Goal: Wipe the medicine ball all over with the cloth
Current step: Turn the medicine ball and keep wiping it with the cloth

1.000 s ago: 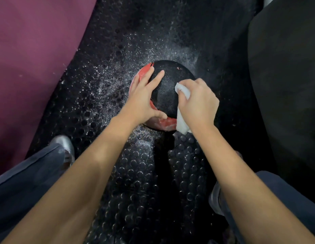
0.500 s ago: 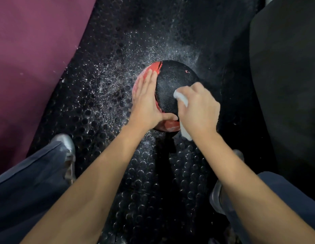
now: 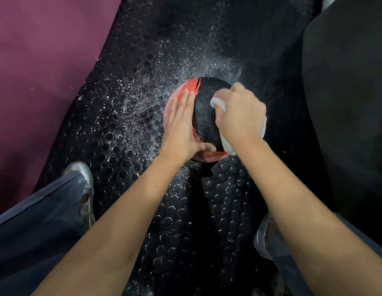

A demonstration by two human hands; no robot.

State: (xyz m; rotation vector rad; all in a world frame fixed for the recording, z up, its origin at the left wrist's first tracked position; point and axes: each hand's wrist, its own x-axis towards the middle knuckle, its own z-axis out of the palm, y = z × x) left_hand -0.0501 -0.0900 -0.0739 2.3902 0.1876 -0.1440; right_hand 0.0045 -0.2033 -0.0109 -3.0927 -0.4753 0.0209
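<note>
The medicine ball sits on the floor mat near the centre of the head view, its upper face black and textured, with a red panel along its left side and a red strip at its near lower edge. The cloth, white and bunched, lies against the right half of the ball; one fold shows at the fingertips and a longer tail emerges below the wrist, reaching the ball's near right edge. The right hand is curled over the cloth, fingers closed around it and pressing it onto the black surface; this hand is slightly blurred. The left hand lies flat on the ball's left side, fingers straight and held together across the red panel, thumb spread along the near red strip. It holds nothing. The mat is black rubber with a raised round-stud pattern and carries a spray of fine white specks around the far and left sides of the ball. A purple mat borders it on the left. A dark trouser leg and a pale shoe appear at lower left; a second shoe shows at lower right, partly hidden by the forearm.
</note>
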